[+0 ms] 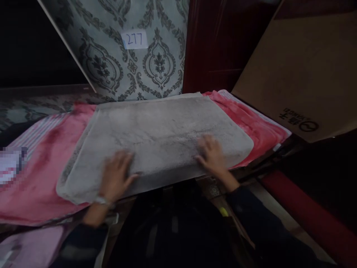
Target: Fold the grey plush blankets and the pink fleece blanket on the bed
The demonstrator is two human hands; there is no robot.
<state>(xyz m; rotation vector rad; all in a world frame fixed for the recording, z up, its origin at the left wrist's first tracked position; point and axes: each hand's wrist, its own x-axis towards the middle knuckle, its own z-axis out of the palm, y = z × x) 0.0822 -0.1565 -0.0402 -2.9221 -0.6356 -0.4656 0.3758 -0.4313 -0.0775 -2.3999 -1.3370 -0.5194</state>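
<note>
A grey, soft-looking cloth (pixel 158 126) lies spread out before me, its front edge hanging down a little. My left hand (pixel 115 173) is flat on its front left part, fingers stretched and thumb apart, with a band on the wrist. On the front right part rests my right hand (pixel 210 152), palm down and fingers spread, somewhat blurred. Neither hand grips anything. Under the grey cloth is a pink-red cloth (pixel 39 182) that shows on both sides. Faint creases run across the middle of the grey cloth.
A large cardboard box (pixel 306 67) leans at the right. Behind stand patterned wallpaper (pixel 158 63) with a paper marked 277 (pixel 135 39) and a dark red door (pixel 214 44). A dark screen (pixel 36 48) is at the upper left; a pink seat-like thing (pixel 33 247) is below left.
</note>
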